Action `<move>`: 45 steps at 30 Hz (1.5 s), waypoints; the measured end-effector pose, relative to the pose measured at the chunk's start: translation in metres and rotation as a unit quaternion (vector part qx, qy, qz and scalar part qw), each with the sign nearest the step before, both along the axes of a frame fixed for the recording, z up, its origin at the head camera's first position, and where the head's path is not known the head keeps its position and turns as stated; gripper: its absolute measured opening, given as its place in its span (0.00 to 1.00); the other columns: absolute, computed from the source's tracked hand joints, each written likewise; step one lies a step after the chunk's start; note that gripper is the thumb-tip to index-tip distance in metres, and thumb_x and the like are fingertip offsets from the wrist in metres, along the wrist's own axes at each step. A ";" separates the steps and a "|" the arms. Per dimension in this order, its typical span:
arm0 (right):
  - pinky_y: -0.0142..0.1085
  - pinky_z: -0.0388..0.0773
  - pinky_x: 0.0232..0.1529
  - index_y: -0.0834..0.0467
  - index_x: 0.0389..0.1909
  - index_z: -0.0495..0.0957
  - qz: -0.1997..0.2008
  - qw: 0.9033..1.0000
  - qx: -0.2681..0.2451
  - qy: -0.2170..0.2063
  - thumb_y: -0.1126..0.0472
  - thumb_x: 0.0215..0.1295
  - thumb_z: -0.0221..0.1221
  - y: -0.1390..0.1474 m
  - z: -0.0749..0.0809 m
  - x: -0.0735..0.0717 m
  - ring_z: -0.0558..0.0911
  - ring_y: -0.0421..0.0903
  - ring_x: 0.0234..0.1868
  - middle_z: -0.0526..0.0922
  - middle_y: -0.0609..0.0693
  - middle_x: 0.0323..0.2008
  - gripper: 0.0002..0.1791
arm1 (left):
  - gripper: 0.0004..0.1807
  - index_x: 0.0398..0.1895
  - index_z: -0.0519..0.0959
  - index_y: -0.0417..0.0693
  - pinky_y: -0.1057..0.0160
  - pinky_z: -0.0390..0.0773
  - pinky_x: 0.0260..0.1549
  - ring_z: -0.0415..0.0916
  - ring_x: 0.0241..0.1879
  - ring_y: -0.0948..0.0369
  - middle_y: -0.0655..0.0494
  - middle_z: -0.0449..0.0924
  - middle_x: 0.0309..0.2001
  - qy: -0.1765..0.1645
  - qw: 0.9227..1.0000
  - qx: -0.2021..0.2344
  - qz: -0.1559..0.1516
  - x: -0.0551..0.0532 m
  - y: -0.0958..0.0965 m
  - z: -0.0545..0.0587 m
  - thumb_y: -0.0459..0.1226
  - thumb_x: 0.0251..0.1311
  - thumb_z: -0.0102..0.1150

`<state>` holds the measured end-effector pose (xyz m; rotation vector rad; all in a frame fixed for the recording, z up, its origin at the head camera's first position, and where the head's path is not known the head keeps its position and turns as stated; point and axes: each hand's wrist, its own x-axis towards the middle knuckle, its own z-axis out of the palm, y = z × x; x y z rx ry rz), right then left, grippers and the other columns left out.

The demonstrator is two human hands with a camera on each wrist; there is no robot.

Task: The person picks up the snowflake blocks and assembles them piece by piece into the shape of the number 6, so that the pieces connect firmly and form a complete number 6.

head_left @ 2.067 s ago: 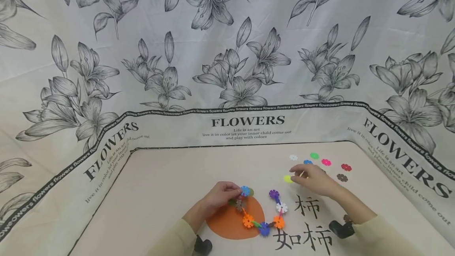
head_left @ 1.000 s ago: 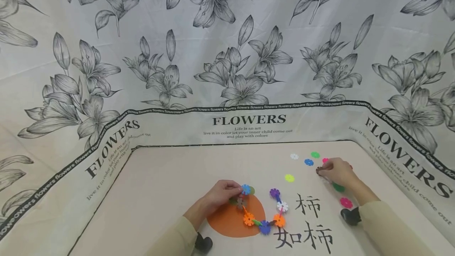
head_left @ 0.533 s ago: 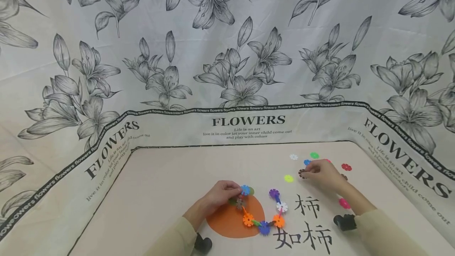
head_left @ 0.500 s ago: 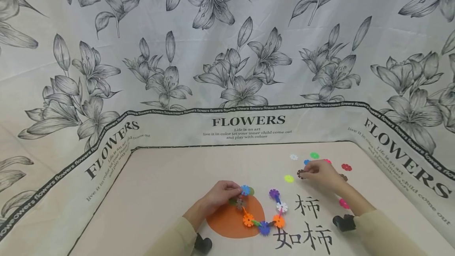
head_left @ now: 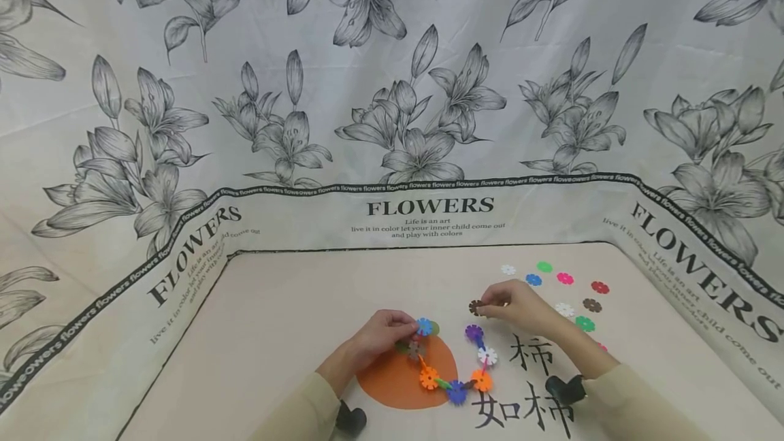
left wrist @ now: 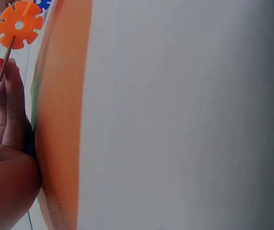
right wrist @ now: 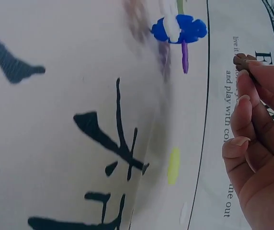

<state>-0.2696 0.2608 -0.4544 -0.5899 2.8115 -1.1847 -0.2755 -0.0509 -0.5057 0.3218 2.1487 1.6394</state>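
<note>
Linked snowflake discs form a U-shaped chain (head_left: 456, 392) over the printed orange shape (head_left: 392, 383). My left hand (head_left: 381, 333) pinches the chain's left end, by the light blue disc (head_left: 424, 326). In the left wrist view an orange disc (left wrist: 19, 24) of the chain juts past those fingers. A loose brown snowflake disc (head_left: 475, 308) is pinched between thumb and index of my right hand (head_left: 517, 303), also seen in the right wrist view. It is just above and behind the purple disc (head_left: 474, 333) at the chain's other end, with a gap between them.
Several loose discs lie on the right of the tabletop (head_left: 294, 291), among them a blue one (head_left: 533, 280), a red one (head_left: 600, 287) and a green one (head_left: 584, 323). A yellow disc (right wrist: 174, 165) shows in the right wrist view. Printed cloth walls (head_left: 429, 216) border the table.
My right hand has gone to the loose discs at the right, picked up the brown disc and carried it left toward the chain. My left hand has stayed in place with the chain.
</note>
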 end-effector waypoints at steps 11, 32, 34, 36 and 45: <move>0.31 0.77 0.34 0.55 0.37 0.88 0.076 0.997 -0.017 -0.012 0.62 0.65 0.68 -0.036 -0.001 0.000 0.80 0.39 0.32 0.89 0.47 0.35 0.03 | 0.10 0.45 0.85 0.41 0.62 0.81 0.50 0.80 0.39 0.60 0.54 0.86 0.37 -0.001 1.000 -0.003 -0.004 0.000 0.000 0.001 0.39 0.73 0.60; 0.30 0.75 0.28 0.58 0.35 0.90 0.106 0.994 -0.002 -0.006 0.65 0.63 0.69 -0.058 -0.012 -0.007 0.76 0.38 0.28 0.89 0.43 0.32 0.03 | 0.11 0.45 0.86 0.40 0.60 0.80 0.50 0.78 0.38 0.59 0.53 0.86 0.36 0.004 1.000 0.003 -0.005 0.002 -0.001 0.002 0.39 0.72 0.60; 0.30 0.76 0.28 0.58 0.35 0.90 0.110 0.994 -0.001 -0.006 0.65 0.63 0.69 -0.058 -0.012 -0.007 0.77 0.38 0.28 0.89 0.43 0.32 0.03 | 0.11 0.45 0.86 0.41 0.61 0.80 0.49 0.79 0.38 0.59 0.54 0.86 0.35 0.002 1.000 0.005 -0.005 0.002 -0.001 0.002 0.39 0.72 0.60; 0.31 0.77 0.28 0.58 0.35 0.90 0.115 0.993 0.001 -0.002 0.65 0.63 0.69 -0.059 -0.011 -0.007 0.77 0.38 0.28 0.89 0.43 0.32 0.03 | 0.10 0.44 0.86 0.41 0.61 0.80 0.49 0.79 0.38 0.59 0.54 0.86 0.35 0.000 1.000 0.007 -0.005 0.002 0.000 0.003 0.39 0.72 0.60; 0.30 0.76 0.26 0.59 0.31 0.90 0.142 0.989 0.015 0.036 0.66 0.63 0.70 -0.069 -0.006 -0.009 0.76 0.35 0.25 0.88 0.42 0.29 0.03 | 0.10 0.43 0.87 0.40 0.61 0.80 0.49 0.80 0.36 0.59 0.53 0.86 0.33 -0.006 1.000 0.016 -0.007 0.000 -0.001 0.003 0.38 0.71 0.61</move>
